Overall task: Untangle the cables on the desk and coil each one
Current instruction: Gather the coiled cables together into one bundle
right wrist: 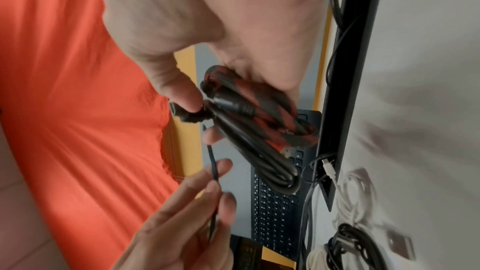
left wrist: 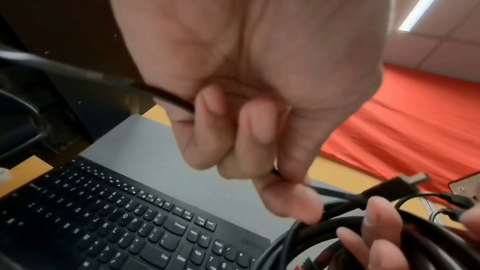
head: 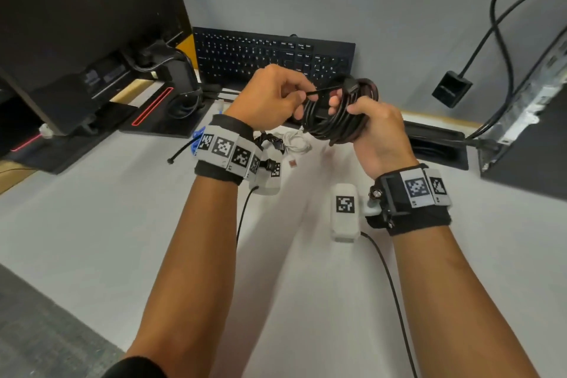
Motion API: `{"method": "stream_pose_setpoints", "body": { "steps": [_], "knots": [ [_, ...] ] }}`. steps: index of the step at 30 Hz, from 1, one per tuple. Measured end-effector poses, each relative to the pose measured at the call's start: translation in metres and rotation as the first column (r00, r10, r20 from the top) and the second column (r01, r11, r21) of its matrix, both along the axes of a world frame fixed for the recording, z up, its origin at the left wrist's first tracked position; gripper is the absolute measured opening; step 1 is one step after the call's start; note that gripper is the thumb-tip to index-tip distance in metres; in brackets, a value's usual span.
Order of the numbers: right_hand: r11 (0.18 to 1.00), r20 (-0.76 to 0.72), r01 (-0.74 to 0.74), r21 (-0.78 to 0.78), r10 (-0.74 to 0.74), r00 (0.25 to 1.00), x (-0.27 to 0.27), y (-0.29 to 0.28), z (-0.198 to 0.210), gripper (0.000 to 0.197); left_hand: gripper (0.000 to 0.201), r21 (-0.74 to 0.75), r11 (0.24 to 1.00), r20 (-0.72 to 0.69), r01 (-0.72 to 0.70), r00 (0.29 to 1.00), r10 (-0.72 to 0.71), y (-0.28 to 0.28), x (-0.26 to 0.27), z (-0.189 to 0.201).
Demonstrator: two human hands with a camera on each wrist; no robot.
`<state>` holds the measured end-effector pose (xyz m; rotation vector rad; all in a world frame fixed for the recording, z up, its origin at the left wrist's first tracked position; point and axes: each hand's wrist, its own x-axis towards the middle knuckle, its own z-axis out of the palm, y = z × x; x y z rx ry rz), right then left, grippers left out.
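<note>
Above the desk (head: 92, 239), in front of the keyboard (head: 270, 55): right hand (head: 377, 129) wraps fingers round coiled black cable bundle (head: 340, 113), held clear of surface. Left hand (head: 270, 95) pinches its thin loose end (head: 322, 89), pulled taut. White cable (head: 296, 141) lies on desk below.

The black cable coil (head: 339, 115) looks like smooth, slightly glossy rubbery plastic; wound with it, a red-and-black cable (right wrist: 262, 108) wears a woven cloth braid; the keyboard (head: 273, 57) is matt black plastic; the tabletop (head: 107, 224) is smooth, matt pale grey.
</note>
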<state>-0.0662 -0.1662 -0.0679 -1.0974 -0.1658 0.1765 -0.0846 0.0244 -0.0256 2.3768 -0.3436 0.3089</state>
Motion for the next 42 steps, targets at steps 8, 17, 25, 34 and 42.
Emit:
{"method": "stream_pose_setpoints", "body": {
  "steps": [8,17,25,34,42],
  "knots": [
    [0.978,-0.027,-0.195,0.069,0.197,0.980,0.007,-0.013,-0.008,0.057,0.013,0.170,0.975,0.005,-0.144,0.989,0.145,0.026,-0.001,0.001],
    [0.852,0.258,-0.059,-0.520,0.223,0.940,0.004,-0.003,-0.006,0.026,0.045,0.257,0.966,-0.091,-0.017,0.995,0.042,-0.011,0.004,-0.008],
    [0.406,0.263,0.176,-0.897,0.169,0.950,0.009,-0.022,-0.006,0.017,0.032,0.176,0.973,-0.292,0.149,0.952,-0.093,-0.021,-0.002,-0.017],
    [0.564,0.270,0.344,-0.751,-0.213,0.939,0.012,-0.057,0.009,0.025,0.031,0.249,0.966,-0.161,-0.074,0.980,0.117,0.020,-0.008,0.002],
    [0.816,0.341,0.377,-0.438,-0.238,0.910,0.006,-0.049,0.021,0.019,0.020,0.061,0.986,-0.037,-0.153,0.987,0.155,0.030,-0.017,0.013]
  ]
}}
